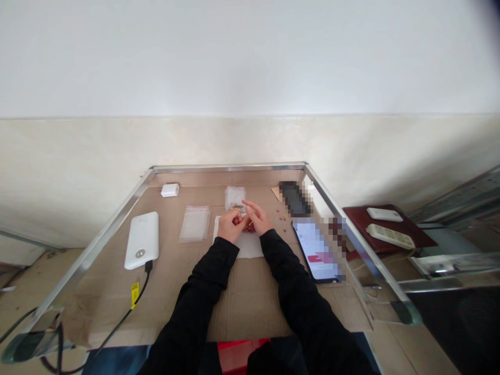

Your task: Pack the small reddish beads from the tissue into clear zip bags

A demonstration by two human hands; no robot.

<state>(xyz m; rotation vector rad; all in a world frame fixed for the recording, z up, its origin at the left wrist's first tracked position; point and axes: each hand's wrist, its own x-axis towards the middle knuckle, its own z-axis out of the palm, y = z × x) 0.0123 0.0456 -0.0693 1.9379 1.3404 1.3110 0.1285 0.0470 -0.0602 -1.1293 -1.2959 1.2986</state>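
My left hand (230, 225) is curled into a loose fist over a white sheet (250, 245) on the cardboard-covered table, its fingers pinched on something too small to make out. My right hand (257, 217) sits right beside it, thumb and forefinger pinching near the left hand while the other fingers stretch out. Small red pieces show under the hands. A small clear bag (235, 197) with contents lies just beyond the hands. A stack of empty clear bags (194, 223) lies to the left.
A white power bank (142, 239) with a black cable lies at the left, a small white adapter (170, 190) at the back. A phone (317, 251) lies at the right, loose small beads (284, 215) near it. Metal rim (228, 168) frames the table. A power strip (390, 236) sits beyond.
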